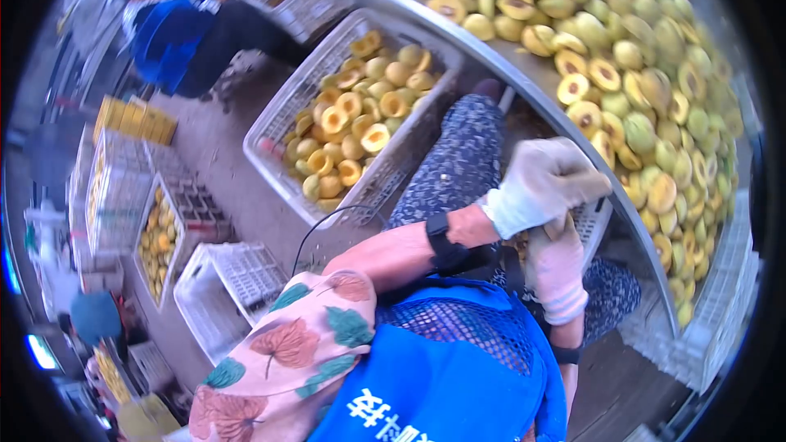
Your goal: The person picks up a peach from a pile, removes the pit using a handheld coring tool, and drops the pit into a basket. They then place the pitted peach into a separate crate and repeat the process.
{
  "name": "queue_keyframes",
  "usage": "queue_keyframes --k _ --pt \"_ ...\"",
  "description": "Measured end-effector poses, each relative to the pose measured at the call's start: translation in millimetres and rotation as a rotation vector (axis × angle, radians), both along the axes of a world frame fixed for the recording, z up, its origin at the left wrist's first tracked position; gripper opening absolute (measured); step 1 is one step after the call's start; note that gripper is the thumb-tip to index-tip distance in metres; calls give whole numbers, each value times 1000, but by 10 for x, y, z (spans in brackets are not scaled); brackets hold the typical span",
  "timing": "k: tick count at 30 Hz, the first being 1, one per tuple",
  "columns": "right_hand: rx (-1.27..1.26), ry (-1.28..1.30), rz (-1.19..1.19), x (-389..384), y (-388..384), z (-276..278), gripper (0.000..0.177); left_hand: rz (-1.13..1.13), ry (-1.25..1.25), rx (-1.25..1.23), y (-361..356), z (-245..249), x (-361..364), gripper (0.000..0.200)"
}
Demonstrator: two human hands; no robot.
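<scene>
My left hand, in a whitish work glove, is closed with its fingers curled near the table's metal edge. Just below it, my right hand, in a pale glove with a striped cuff, is closed too. The hands are close together, and whatever they hold, if anything, is hidden by the gloves. Beyond the edge lies a large heap of yellow-green stone fruit, many of them cut in half. Under the hands, part of a white crate shows between my knees.
A white crate of halved fruit stands left of my leg. The raised metal rim borders the fruit table. More crates are stacked farther left, beside a tipped white crate. A person in blue sits at upper left; another person is at lower left.
</scene>
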State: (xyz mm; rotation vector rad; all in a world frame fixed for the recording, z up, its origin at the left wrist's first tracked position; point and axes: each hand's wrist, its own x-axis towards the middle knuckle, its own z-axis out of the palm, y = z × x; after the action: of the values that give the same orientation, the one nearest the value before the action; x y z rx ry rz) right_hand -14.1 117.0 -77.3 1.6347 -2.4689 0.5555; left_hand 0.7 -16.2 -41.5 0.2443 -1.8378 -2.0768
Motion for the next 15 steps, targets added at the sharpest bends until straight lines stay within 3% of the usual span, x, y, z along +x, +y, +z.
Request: queue_keyframes --k 2,3,4,6,10,12,14,15 --pt "-282 -1700 -408 83 -34 340 17 -57 222 -132 -77 -70 -14 6" --pt "-306 -1855 -403 99 -56 432 15 -139 183 -33 -121 -15 11 6" --pt "-309 -1847 -425 104 -92 486 15 -151 187 -17 -165 46 54 6" --pt "-148 -2016 -334 30 -164 577 14 -185 -146 195 -211 132 90 8" --pt "-11 -1720 -302 -44 -363 604 12 20 74 326 -272 27 76 26" --pt "-48 -1580 -224 -37 -415 563 12 12 110 270 -335 46 93 34" --pt "-21 -1522 -197 -67 -409 573 12 66 69 412 -315 31 99 50" --pt "72 -1270 -57 -88 -415 550 12 64 54 413 -328 15 100 52"
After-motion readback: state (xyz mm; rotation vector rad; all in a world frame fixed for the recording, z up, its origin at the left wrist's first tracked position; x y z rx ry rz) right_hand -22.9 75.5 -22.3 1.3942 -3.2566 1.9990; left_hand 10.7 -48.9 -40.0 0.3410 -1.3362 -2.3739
